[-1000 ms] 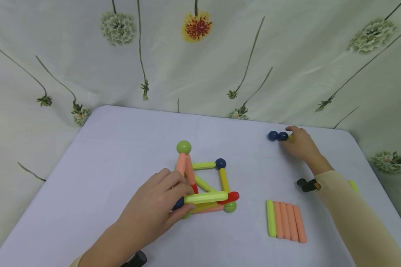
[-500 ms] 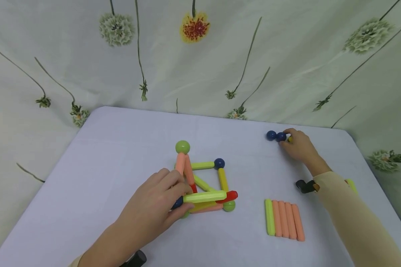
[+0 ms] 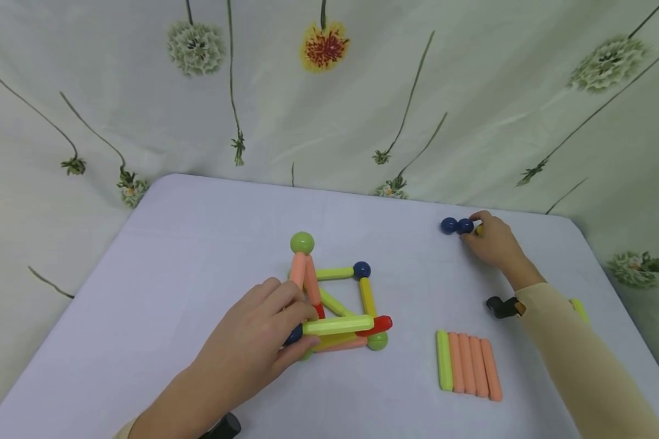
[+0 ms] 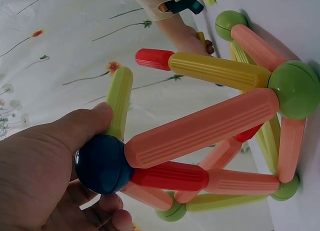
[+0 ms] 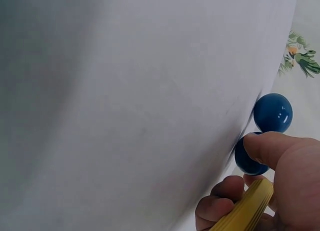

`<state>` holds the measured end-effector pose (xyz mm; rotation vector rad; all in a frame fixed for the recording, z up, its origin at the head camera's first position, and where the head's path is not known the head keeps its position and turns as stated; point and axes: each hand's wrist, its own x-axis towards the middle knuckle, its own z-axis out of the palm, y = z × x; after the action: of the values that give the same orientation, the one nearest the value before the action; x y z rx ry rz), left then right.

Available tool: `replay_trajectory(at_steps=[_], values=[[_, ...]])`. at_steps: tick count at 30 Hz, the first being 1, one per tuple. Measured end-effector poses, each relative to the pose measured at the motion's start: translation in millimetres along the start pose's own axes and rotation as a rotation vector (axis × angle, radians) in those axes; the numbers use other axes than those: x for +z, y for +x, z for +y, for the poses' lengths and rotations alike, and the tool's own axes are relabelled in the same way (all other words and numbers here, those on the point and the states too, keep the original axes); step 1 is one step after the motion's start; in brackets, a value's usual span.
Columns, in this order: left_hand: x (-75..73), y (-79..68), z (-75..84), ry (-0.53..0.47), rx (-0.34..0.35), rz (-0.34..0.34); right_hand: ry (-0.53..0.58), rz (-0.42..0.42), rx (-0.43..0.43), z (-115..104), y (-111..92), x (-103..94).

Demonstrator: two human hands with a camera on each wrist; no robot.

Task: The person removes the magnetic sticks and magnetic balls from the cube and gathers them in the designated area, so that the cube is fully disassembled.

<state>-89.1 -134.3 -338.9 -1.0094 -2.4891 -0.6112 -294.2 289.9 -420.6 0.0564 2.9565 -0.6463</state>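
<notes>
My left hand (image 3: 258, 329) grips a dark blue ball (image 4: 102, 163) at one corner of a structure of magnetic rods and balls. A light green rod (image 3: 337, 324) juts from that ball, and pink and red rods also meet there. Green balls (image 4: 295, 89) join other corners. Near the table's far edge, my right hand (image 3: 494, 244) pinches a blue ball (image 5: 245, 158) between thumb and finger. A yellow rod (image 5: 245, 211) is held in the curled fingers of the same hand. A second blue ball (image 5: 272, 113) sits right against the pinched one.
A light green rod (image 3: 445, 361) and several pink rods (image 3: 475, 366) lie in a row at the front right of the white table (image 3: 225, 225). Another light green rod (image 3: 580, 310) shows partly behind the right sleeve (image 3: 587, 360). A flowered cloth (image 3: 329, 122) hangs behind.
</notes>
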Motion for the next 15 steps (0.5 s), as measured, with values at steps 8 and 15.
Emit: replay_trajectory(at_steps=[8,15], values=[[-0.6,0.1,0.5,0.004,-0.01,-0.008,0.0,-0.007,0.009,0.3,-1.0,-0.8],[-0.8,0.9,0.7,0.009,-0.015,-0.031,-0.002,0.0,-0.011,6.1,0.1,1.1]])
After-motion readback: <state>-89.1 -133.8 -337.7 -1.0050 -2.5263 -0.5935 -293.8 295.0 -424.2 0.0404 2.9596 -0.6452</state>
